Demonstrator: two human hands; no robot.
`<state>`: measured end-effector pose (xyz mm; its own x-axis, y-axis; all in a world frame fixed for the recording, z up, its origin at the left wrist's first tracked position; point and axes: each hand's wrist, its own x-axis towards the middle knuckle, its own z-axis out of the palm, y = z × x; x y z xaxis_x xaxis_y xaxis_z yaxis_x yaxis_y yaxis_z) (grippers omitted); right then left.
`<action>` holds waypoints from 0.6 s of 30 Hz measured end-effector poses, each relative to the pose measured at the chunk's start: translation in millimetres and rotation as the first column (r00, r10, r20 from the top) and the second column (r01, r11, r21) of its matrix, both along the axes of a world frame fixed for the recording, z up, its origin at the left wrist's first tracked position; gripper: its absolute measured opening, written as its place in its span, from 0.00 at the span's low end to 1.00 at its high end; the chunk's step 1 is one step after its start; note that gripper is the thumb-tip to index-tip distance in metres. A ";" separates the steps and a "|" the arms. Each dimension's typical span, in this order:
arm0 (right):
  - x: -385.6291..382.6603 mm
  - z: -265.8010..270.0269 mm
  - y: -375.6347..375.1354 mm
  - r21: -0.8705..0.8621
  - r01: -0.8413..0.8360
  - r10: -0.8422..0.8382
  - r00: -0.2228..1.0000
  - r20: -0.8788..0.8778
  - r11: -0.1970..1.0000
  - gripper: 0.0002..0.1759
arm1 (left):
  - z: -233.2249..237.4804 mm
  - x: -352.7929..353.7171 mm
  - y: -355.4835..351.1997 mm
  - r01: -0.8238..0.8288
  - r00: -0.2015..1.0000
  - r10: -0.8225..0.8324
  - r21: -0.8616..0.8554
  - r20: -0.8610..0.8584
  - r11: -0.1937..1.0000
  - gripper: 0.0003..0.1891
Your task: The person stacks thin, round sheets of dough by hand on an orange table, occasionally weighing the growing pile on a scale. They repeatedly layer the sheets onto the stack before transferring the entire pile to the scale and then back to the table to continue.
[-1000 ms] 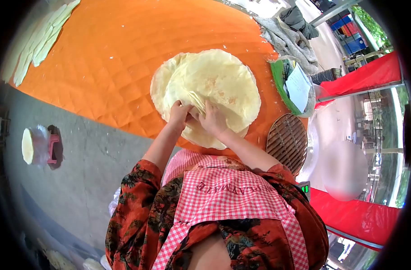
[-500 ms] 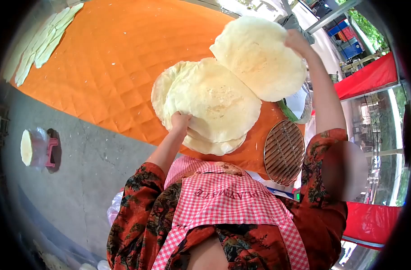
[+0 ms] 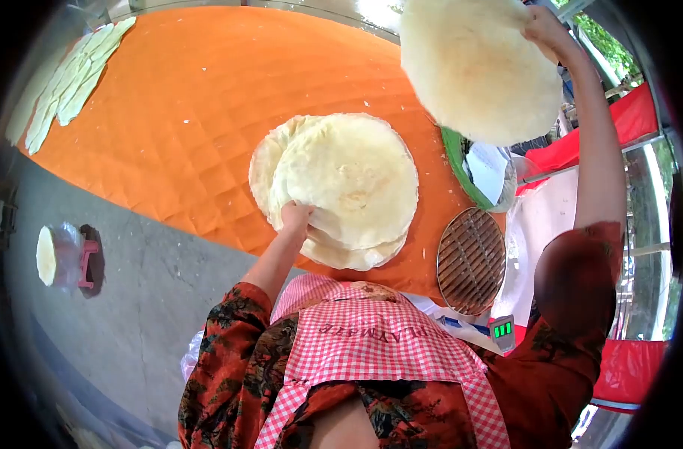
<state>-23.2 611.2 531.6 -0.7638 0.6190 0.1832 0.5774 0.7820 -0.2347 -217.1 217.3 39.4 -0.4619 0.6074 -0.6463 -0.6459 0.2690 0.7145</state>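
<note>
Pale flatbread (image 3: 476, 71) aloft in right hand (image 3: 543, 26); left hand (image 3: 295, 217) seemingly presses stack (image 3: 349, 179)

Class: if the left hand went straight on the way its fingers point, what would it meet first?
The stack of flatbreads, which the left hand now touches at its near edge.

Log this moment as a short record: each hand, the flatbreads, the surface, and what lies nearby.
left hand: left hand rests on the near edge of the stack of flatbreads; grip unclear
right hand: right hand raised high, gripping the lifted flatbread by its edge
surface: orange quilted cloth under the stack
right of stack: round woven mat; green basket with paper inside
far left: dough strips along the cloth's edge
</note>
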 end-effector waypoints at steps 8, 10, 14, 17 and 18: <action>-36.2 -322.7 -256.9 0.100 0.037 -0.053 0.984 0.168 0.994 0.10 | 12.0 -0.8 -4.3 0.041 0.997 -0.046 0.088 0.060 0.995 0.10; -38.6 -410.9 -298.2 0.054 -0.063 0.058 0.994 0.088 0.997 0.08 | 29.0 0.1 -10.9 0.099 0.993 -0.102 0.062 0.059 0.993 0.10; -38.9 -419.1 -325.5 -0.051 -0.016 0.020 0.995 0.097 0.999 0.08 | 24.0 2.9 -14.8 0.096 0.991 -0.098 0.027 0.087 0.995 0.09; -38.3 -411.4 -326.8 -0.039 -0.028 0.031 0.996 0.086 0.999 0.12 | 25.3 6.6 -12.2 0.081 0.992 -0.086 0.053 0.094 0.995 0.09; -40.0 -413.9 -329.4 -0.045 -0.042 0.045 0.997 0.061 0.998 0.15 | 26.9 8.6 -10.8 0.080 0.993 -0.084 0.059 0.080 0.995 0.09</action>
